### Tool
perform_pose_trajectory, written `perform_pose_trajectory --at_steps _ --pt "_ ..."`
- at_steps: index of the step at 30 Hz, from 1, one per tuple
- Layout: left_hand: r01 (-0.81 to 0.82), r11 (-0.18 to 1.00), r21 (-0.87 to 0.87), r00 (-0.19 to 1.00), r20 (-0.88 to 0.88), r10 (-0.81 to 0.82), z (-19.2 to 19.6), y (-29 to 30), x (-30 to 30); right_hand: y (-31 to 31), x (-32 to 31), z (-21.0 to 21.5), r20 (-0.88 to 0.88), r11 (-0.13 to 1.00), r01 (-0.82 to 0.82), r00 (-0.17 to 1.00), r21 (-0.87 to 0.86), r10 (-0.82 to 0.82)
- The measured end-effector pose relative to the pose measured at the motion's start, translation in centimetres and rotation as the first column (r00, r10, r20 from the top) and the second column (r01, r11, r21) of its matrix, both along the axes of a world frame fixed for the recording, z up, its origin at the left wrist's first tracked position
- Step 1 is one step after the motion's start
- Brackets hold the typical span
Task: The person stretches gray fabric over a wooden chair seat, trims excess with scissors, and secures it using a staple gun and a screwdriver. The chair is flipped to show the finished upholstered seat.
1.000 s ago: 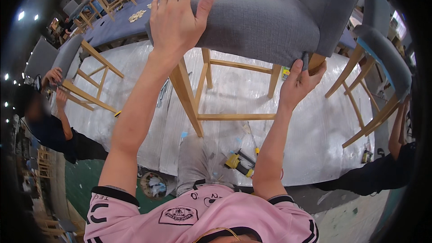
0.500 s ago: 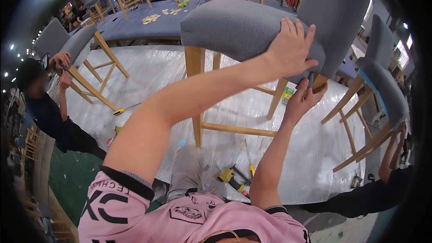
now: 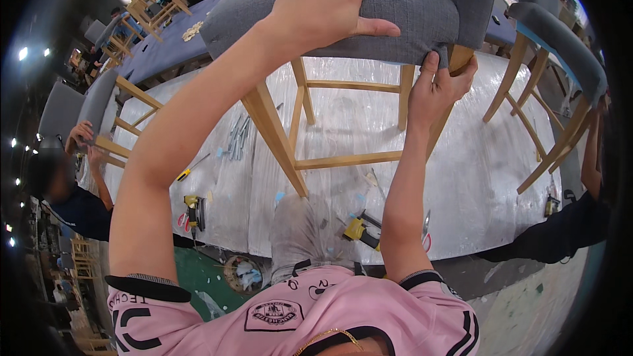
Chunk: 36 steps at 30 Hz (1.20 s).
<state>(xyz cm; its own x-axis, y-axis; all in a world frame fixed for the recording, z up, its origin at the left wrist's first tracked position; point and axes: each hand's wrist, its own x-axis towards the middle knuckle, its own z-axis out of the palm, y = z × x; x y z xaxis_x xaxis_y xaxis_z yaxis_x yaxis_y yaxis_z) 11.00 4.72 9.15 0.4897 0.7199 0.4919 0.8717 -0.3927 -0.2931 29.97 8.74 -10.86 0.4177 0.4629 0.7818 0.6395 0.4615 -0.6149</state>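
The grey upholstered chair (image 3: 395, 0) stands upright on the plastic-wrapped worktable (image 3: 461, 158), its wooden legs (image 3: 273, 138) pointing down onto the sheet and spreading slightly outward. Its padded seat runs roughly left to right across the top of the view, with the backrest rising at the right end. The left hand (image 3: 326, 3) lies flat on top of the seat, fingers spread wide and thumb stretched toward the backrest, pressing rather than clutching. The right hand (image 3: 435, 89) reaches up beneath the seat's right corner, fingers curled around the fabric edge where it meets the rear leg. Below the chair, near the table's front edge, lie a yellow power tool (image 3: 359, 231) and another yellow tool (image 3: 192, 211). Left of the chair a co-worker's hand (image 3: 80, 135) holds another chair frame.
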Motion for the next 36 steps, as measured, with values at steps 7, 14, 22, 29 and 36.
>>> perform_pose_trajectory --at_steps 7,14,22,29,36 --pt "0.055 0.924 0.379 0.972 -0.233 0.038 -4.2 0.2 -0.4 -0.4 0.4 0.5 -0.005 0.993 -0.111 0.994 0.029 0.111" --pt "0.111 0.913 0.394 0.971 -0.238 -0.016 -4.6 -0.6 0.5 -1.7 1.2 0.7 0.021 0.995 -0.101 0.995 -0.011 0.101" --pt "-0.003 0.932 0.362 0.974 -0.209 0.084 -5.2 -0.1 0.2 -13.5 4.8 -13.4 -0.338 0.612 -0.641 0.766 -0.464 0.547" --pt "-0.125 0.921 0.370 0.963 -0.178 0.202 -4.4 1.2 2.3 -35.8 9.2 -43.4 -0.790 -0.107 -0.981 0.196 -0.164 -0.581" --pt "-0.087 0.911 0.403 0.964 -0.196 0.179 -4.6 3.1 1.7 -34.3 4.1 -47.3 -0.670 0.316 -0.912 -0.065 -0.261 -0.740"
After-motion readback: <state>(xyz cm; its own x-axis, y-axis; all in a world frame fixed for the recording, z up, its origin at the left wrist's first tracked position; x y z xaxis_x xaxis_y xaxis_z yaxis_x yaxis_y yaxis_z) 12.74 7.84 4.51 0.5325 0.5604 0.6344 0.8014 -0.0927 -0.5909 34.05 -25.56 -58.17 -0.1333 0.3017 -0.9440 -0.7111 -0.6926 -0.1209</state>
